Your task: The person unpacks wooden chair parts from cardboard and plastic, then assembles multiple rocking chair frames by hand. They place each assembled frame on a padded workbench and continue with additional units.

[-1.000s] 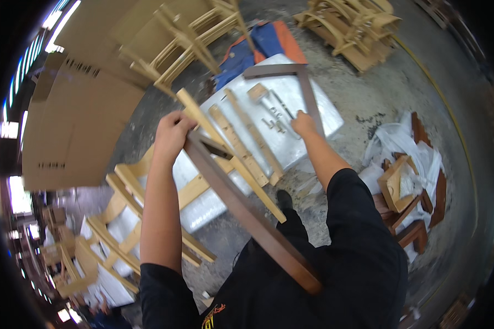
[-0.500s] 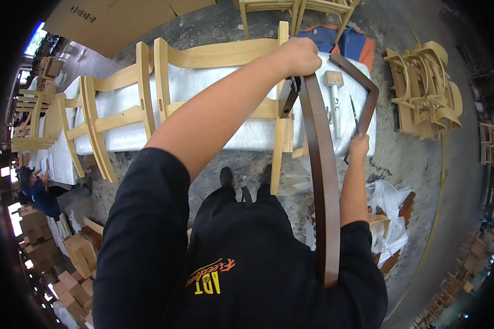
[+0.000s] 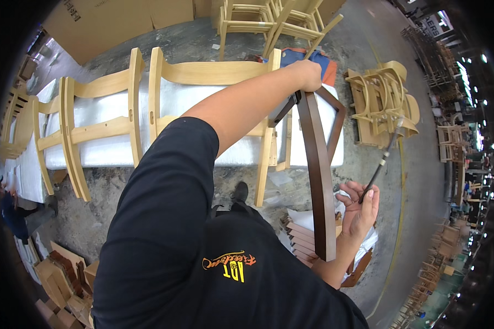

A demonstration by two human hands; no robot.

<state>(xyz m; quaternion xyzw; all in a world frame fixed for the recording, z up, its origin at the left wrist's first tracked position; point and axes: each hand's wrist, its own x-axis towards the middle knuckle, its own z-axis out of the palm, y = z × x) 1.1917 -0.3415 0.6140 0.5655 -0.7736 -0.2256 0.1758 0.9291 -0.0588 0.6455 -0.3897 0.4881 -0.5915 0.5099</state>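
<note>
My left hand (image 3: 307, 75) is closed round the top end of a long, curved dark brown wooden chair part (image 3: 319, 181), which slants down toward my body. A short dark piece (image 3: 284, 109) sticks out to the left below that fist. My right hand (image 3: 362, 205) is raised at the right of the chair part, apart from it. Between its thumb and fingers is a thin dark stick with pale bands (image 3: 381, 164), pointing up and away; its far end is blurred. Behind the chair part shows an angled dark brown wooden piece (image 3: 337, 118); whether they join is hidden.
Pale wooden chair frames (image 3: 214, 73) lie along a table wrapped in white film (image 3: 230, 159). More chairs (image 3: 252, 24) stand beyond, and curved pale parts (image 3: 381, 104) are stacked at the right. Brown slats (image 3: 303, 241) lie low behind the chair part. Another person (image 3: 13, 214) is far left.
My right hand has come down and nearer, turning palm up, and the stick now points outward. My left hand keeps its hold on the chair part. The view has shifted right.
</note>
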